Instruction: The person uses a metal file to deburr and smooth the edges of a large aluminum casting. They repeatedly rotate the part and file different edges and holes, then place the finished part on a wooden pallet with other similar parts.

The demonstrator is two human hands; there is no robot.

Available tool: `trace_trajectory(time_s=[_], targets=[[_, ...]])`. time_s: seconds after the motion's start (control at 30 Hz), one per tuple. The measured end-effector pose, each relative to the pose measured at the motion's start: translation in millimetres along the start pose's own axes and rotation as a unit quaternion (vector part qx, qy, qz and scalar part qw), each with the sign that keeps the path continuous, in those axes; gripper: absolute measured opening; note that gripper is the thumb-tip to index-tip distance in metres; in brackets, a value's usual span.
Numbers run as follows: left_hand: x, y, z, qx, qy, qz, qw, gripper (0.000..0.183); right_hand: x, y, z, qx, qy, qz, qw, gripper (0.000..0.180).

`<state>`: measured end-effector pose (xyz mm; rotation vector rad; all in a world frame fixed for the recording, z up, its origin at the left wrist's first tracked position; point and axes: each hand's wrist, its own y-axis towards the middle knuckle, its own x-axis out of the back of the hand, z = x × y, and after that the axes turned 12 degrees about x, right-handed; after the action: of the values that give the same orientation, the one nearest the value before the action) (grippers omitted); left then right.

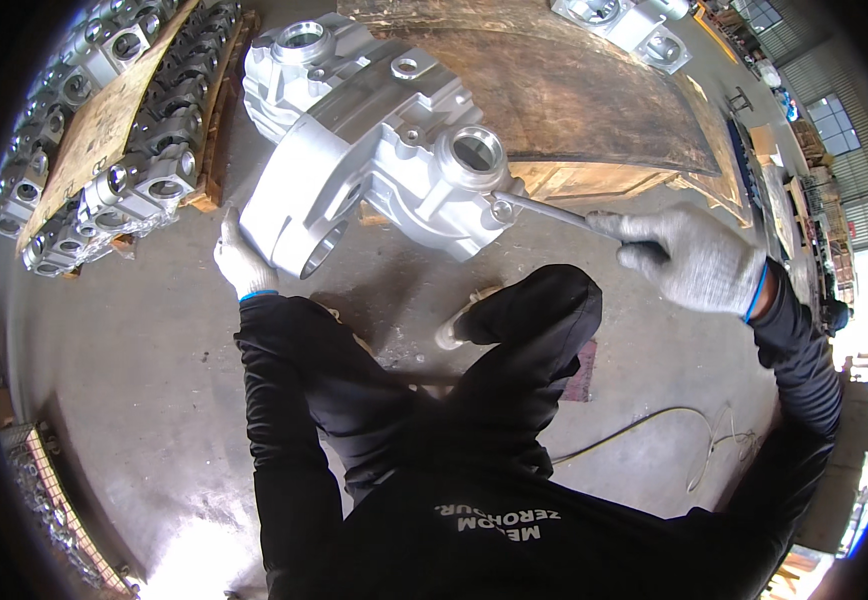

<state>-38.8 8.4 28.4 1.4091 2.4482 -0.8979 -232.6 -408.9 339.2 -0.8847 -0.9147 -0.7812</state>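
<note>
A large cast aluminium housing (374, 135) with round machined bores sits before me at the near edge of a wooden table. My left hand (242, 259), in a white knit glove, grips the housing's near left end; the fingers are partly hidden beneath it. My right hand (693, 259), in a matching glove, holds a slim grey metal rod-like tool (554, 212), perhaps a file. The tool's far end meets the housing beside a small hole below the right bore. Its other end is hidden in my fist.
The brown wooden tabletop (584, 97) stretches behind the housing, with another aluminium casting (629, 30) at its far right. Several castings (171, 142) are stacked on a pallet at left, with a plywood sheet (96, 135) between layers. A cable (629, 429) lies on the concrete floor.
</note>
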Motion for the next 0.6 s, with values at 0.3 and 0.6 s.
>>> trace_trajectory(time_s=[0.3,0.6], targets=[[-4,-6,-1,-0.014,0.001,-0.013,1.000,0.036,-23,-13,31,-0.022,-0.182,-0.024,0.983,0.057],[-2,-6,-1,-0.011,0.018,-0.029,0.999,0.037,-20,-15,20,-0.014,-0.133,-0.015,0.991,0.054]])
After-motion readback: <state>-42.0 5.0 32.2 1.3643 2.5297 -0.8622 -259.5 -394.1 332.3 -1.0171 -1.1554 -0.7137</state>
